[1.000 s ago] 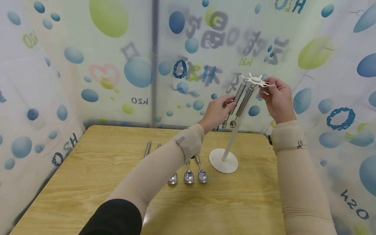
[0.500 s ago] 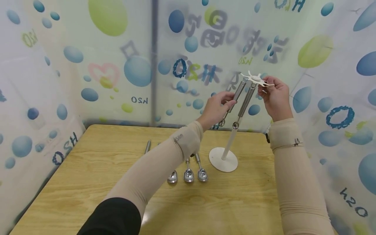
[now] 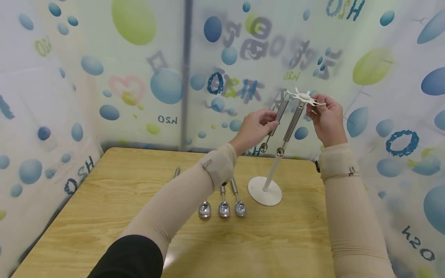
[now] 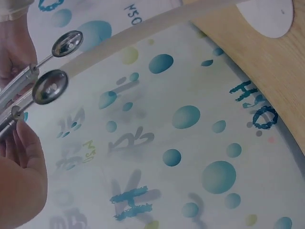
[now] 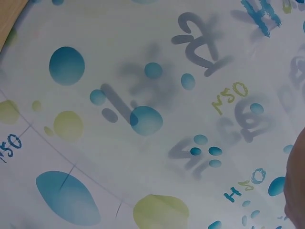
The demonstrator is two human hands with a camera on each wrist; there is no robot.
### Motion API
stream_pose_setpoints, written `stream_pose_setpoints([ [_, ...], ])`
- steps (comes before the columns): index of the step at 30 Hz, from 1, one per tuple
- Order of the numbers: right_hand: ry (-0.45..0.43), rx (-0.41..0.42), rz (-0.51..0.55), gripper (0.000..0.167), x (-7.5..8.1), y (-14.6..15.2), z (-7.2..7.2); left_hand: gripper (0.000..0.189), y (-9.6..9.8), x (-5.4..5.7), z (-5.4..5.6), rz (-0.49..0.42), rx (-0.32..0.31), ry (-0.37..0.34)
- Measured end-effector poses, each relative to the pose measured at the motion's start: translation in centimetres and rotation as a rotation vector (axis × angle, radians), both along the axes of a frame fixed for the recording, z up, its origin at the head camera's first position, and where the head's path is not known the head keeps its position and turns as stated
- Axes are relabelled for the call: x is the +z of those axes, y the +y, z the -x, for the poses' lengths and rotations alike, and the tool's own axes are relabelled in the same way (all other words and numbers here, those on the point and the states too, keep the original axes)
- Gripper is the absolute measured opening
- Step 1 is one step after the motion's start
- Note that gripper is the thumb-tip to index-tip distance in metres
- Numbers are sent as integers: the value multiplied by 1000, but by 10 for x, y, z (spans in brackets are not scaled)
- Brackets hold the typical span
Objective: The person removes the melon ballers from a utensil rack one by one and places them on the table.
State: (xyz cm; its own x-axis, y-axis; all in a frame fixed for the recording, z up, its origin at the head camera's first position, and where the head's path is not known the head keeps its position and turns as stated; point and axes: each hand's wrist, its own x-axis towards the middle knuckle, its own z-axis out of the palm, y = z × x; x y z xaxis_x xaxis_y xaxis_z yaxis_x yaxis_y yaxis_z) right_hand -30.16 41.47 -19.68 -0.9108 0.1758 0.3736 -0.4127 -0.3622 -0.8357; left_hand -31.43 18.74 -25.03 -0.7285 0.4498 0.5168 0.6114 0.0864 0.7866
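Observation:
In the head view my left hand pinches the ridged handle of a small metal spoon between thumb and fingers. The loop atop that spoon is right at the tip of a hook on the white stand's rack. A second small spoon hangs from the rack beside it, apart from my left fingers. My right hand grips the rack's right side by its hooks. Both round bowls show in the left wrist view, the nearer bowl below the other bowl. The right wrist view catches only a hand's edge.
The stand's round base rests on the wooden table. Left of it lie several larger metal spoons, including one spoon nearest the base; my left forearm partly covers them. A patterned curtain encloses the table's back and sides.
The spoon in my left hand has shifted slightly left, its top loop toward the hook's tip. The hanging spoon's bowl has swung right, away from it. My right hand keeps its grip.

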Motion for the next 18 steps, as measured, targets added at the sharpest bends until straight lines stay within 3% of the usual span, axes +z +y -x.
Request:
stream_pose_setpoints([
  [6, 22, 7, -5, 30, -3, 1, 0, 24, -11, -6, 3, 17, 22, 11],
  [12, 57, -2, -47, 33, -6, 1, 0, 22, -24, -13, 6, 8, 3, -21],
  [18, 56, -1, -38, 30, -6, 0, -1, 22, -36, -20, 11, 11, 51, -36],
])
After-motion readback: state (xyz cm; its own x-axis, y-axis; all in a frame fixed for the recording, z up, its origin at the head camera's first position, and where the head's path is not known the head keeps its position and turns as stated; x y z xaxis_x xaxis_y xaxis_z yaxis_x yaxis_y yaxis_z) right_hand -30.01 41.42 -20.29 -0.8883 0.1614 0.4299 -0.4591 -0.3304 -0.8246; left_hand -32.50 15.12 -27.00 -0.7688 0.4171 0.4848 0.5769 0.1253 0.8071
